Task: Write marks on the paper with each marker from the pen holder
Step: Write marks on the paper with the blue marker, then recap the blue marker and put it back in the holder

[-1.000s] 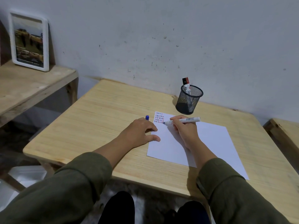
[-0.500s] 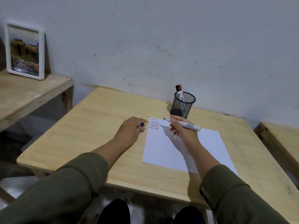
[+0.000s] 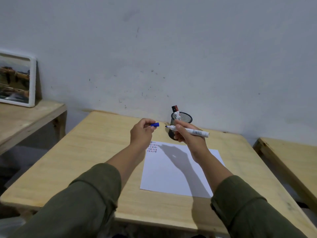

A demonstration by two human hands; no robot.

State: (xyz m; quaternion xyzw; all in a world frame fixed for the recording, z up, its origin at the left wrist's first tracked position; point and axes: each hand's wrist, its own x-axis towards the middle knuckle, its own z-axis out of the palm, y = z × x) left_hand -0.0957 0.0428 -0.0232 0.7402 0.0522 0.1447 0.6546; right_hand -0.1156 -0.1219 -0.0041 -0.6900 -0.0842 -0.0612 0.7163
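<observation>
My right hand (image 3: 189, 134) holds an uncapped white marker (image 3: 193, 131) above the table, its dark tip pointing left. My left hand (image 3: 141, 133) pinches the blue cap (image 3: 155, 125), a short gap away from that tip. Below them lies a white sheet of paper (image 3: 171, 176) with several rows of short blue and red marks (image 3: 152, 147) in its far left corner. Behind my right hand stands a black mesh pen holder (image 3: 186, 118), partly hidden, with a red-capped marker (image 3: 175, 111) sticking up out of it.
The paper rests on a light wooden table (image 3: 85, 160) set against a grey wall. A lower wooden shelf (image 3: 25, 117) at the left carries a white-framed picture (image 3: 16, 81). Another wooden surface (image 3: 291, 157) stands at the right.
Both hands rose off the table. The right hand lifted the marker from the paper, and the left hand brought the blue cap up toward its tip. The camera tilted upward.
</observation>
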